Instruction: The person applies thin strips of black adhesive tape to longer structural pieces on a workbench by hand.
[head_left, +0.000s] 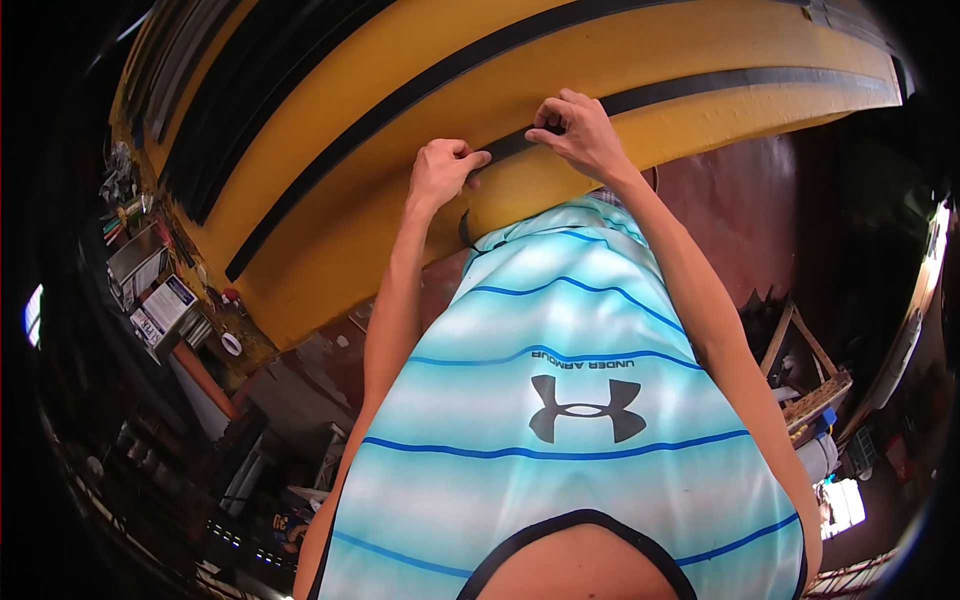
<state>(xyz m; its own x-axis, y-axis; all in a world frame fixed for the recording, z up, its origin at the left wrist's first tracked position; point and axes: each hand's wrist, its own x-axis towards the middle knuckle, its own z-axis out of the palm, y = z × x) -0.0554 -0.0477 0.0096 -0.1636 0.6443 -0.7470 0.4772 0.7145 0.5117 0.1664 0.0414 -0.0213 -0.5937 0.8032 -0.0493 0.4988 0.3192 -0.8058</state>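
A long black strip lies along the near edge of a yellow table, running from the right end to my hands. My left hand is closed in a pinch at the strip's left end. Close by on the right, my right hand has its fingers curled and thumb against the same strip. A short stretch of the strip shows between the two hands. Whether anything small is inside the right hand's curled fingers is hidden. A second black strip lies further in, roughly parallel.
More dark strips lie bunched at the table's far left. Beside its left end are a box with printed text, a white cup or roll and clutter. A wooden frame stands at the right. Reddish floor shows below the table edge.
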